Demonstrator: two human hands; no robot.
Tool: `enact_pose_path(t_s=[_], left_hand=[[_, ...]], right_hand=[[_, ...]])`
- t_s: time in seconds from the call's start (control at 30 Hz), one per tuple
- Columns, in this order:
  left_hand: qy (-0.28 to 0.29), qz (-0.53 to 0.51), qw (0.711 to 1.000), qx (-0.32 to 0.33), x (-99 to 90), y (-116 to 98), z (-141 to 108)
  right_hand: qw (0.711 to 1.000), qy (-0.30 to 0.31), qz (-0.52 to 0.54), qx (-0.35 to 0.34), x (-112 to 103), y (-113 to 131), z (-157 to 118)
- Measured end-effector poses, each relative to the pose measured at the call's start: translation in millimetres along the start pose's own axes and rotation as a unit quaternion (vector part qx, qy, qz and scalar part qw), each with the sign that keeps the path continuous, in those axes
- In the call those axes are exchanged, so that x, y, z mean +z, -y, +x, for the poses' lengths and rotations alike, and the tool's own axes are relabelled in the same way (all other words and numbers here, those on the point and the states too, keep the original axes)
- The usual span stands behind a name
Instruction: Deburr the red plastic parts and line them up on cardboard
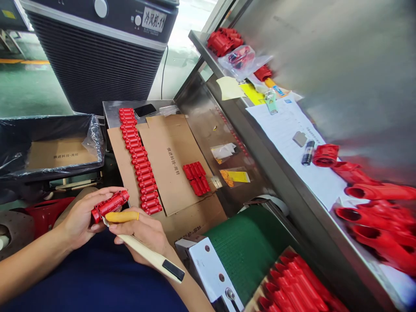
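Note:
My left hand [78, 219] is closed round a red plastic cylindrical part [111, 205] with slots and ribs, held tilted above my lap. In my right hand [146, 234] is a cream-handled knife [151, 256] with a black patch near its rear end. A yellow finger cot [121, 216] covers the right index finger, which lies along the front of the knife. The knife's tip meets the lower end of the red part; my fingers partly hide the blade. Just beyond my hands, a long row of similar red parts [141, 170] lies on cardboard [164, 173].
A small group of red parts [196, 178] lies on the cardboard, near a phone [145, 110]. The green conveyor belt [240, 242] is at right, beside stacked red parts [292, 286]. A shelf [276, 151] holds papers and more parts. At left stands a lined bin [97, 149].

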State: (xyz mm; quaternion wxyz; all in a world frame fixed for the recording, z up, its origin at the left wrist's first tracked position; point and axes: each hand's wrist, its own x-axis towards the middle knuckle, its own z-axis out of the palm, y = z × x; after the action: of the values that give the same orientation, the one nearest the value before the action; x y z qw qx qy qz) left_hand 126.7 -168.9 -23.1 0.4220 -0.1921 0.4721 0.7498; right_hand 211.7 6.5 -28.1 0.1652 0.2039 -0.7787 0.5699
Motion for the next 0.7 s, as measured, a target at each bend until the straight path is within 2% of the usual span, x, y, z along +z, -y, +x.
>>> enact_pose_path(t_s=[0.13, 0.2, 0.3, 0.4, 0.47, 0.53, 0.6, 0.7], left_hand=[[-0.005, -0.002, 1.0, 0.001, -2.3, 4, 4], [-0.004, 0.0, 1.0, 0.014, -3.6, 5, 8], [0.009, 0.001, 0.999, 0.045, -4.7, 5, 11], [-0.009, 0.007, 0.993, 0.12, -4.7, 0, 7], [-0.037, 0.02, 0.978, 0.204, -4.7, -3, 2], [-0.052, 0.043, 0.96, 0.272, -5.2, -4, -3], [-0.054, 0.073, 0.947, 0.309, -6.1, -4, -8], [-0.057, 0.103, 0.936, 0.33, -7.2, -2, -13]], right_hand=[[0.996, 0.078, -0.032, 0.0, -6, 4, 5], [0.995, 0.094, -0.036, -0.007, -5, 7, 6], [0.995, 0.058, 0.075, 0.003, 2, 10, 3], [0.977, -0.042, 0.196, 0.07, 8, 11, -2], [0.974, -0.122, 0.157, 0.11, 8, 10, -5], [0.979, -0.167, 0.044, 0.106, 6, 8, -6], [0.983, -0.165, -0.048, 0.068, 5, 6, -7], [0.984, -0.155, -0.092, 0.018, 7, 2, -6]])
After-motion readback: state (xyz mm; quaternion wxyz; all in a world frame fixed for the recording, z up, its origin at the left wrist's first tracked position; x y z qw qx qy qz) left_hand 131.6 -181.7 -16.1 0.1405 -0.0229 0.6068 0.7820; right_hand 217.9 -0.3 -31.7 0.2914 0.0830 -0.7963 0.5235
